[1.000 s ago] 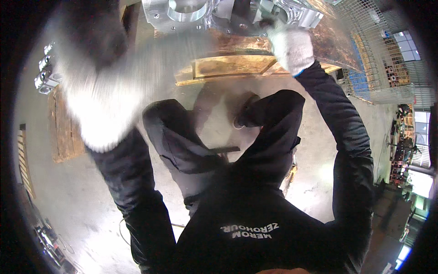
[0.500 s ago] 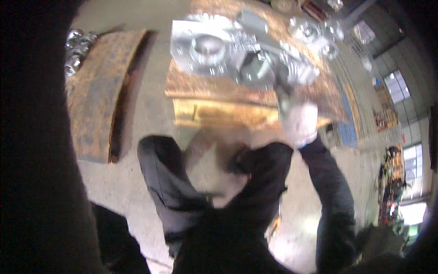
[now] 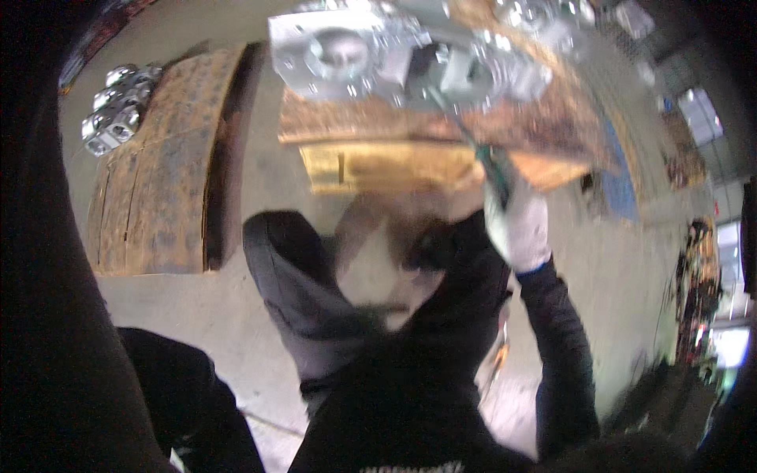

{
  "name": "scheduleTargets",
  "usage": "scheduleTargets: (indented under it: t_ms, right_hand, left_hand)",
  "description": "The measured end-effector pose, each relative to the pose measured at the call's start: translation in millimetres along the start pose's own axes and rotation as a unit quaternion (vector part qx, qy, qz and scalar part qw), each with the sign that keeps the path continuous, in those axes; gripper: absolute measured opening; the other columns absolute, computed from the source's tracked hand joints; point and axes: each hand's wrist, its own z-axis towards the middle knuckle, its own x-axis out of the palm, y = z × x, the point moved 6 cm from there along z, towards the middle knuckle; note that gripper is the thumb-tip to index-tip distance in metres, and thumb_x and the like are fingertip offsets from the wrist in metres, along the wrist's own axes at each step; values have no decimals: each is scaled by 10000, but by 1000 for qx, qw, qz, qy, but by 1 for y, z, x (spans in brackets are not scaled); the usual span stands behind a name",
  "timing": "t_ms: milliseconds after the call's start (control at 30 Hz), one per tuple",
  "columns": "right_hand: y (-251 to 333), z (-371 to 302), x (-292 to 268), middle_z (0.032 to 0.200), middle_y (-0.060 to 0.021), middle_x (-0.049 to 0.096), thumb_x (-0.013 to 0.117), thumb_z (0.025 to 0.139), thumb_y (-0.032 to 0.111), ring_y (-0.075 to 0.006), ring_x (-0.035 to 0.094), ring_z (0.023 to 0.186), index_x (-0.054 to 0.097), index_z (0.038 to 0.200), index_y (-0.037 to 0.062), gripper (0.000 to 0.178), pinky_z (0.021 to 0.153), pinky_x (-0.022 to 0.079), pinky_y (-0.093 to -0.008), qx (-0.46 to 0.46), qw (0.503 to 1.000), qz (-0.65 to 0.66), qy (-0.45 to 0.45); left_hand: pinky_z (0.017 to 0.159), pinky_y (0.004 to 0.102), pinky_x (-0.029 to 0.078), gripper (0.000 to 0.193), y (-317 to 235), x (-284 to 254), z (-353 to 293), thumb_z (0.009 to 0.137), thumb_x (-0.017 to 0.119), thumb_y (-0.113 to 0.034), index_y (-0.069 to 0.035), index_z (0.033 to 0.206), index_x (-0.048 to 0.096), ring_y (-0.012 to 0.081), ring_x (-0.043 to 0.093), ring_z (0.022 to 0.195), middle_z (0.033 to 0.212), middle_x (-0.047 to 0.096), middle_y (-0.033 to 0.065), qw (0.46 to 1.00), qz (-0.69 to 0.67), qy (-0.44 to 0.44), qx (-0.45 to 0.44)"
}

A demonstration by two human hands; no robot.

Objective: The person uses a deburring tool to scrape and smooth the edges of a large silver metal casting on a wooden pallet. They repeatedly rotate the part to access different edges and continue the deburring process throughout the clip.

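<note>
My right hand (image 3: 519, 230), in a white glove with a blue cuff, is closed around the dark green handle of a long, thin-shafted tool (image 3: 490, 162). The shaft points up and left, and its far end overlaps a shiny machined metal casting (image 3: 335, 54). Blur hides whether the tip touches it; whether it is a screwdriver or a scraper is unclear. The casting, with a large round bore and angular recesses, rests on a rust-brown board (image 3: 371, 118). Only a dark sleeve (image 3: 177, 386) shows at the lower left; my left hand is out of sight.
A low wooden platform (image 3: 158, 197) stands to the left, with several shiny metal parts (image 3: 118, 110) at its far edge. More metal parts (image 3: 540, 20) lie beyond the casting. A yellow timber (image 3: 386, 165) runs under the board, in front of my knees. Racks (image 3: 694, 292) stand far right.
My view has shifted, so the casting and board sit higher in the picture. My right hand has drawn back from the casting, and the tool's shaft now shows more plainly.
</note>
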Motion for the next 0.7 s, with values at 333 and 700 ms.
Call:
scheduleTargets:
  t_ms: [333,700]
  right_hand:
    - [-30,-10,-24,1218,-114,731,601,1023,74,-153,674,1094,606,1380,-39,374,978,511,-289,292,902,304,-94]
    - [-6,12,-4,1087,-88,763,635,1013,68,-125,691,943,709,1243,-34,263,871,544,-276,291,904,273,-154]
  left_hand:
    - [991,406,524,574,-140,-134,226,928,716,-468,-44,1309,650,307,696,1118,1188,728,196,960,166,-28,224]
    - [823,537,539,406,-33,-69,317,947,559,-408,-52,1086,697,454,694,900,916,715,264,958,267,-16,104]
